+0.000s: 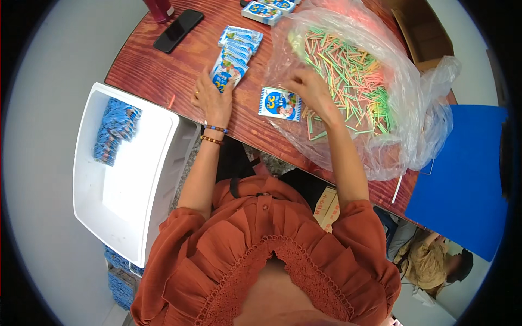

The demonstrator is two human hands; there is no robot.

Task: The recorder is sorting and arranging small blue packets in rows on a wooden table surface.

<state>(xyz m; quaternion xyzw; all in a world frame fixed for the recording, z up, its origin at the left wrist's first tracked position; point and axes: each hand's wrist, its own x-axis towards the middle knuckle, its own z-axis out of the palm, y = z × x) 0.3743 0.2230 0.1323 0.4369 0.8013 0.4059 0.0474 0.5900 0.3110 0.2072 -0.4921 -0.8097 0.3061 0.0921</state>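
A fanned row of blue-and-white packets (237, 50) lies on the reddish wooden table. My left hand (212, 99) grips the near end of that row, thumb and fingers at the lowest packet's edges. Just right of it, a single blue-and-white packet (280, 104) lies flat. My right hand (311, 91) hovers over its upper right corner, fingers curled together in a pinch; whatever they hold, if anything, cannot be made out. Beside that hand, many thin pink, green and yellow sticks (348, 81) are spread on a large clear plastic bag (375, 157).
A white bin (130, 190) at the left holds stacked blue packets (115, 127). Toward the back are a black phone (179, 30), a dark red container (159, 10) and small blue-and-white boxes (262, 12). A cardboard box (421, 30) and blue panel (459, 179) border the right. Another person (429, 263) appears lower right.
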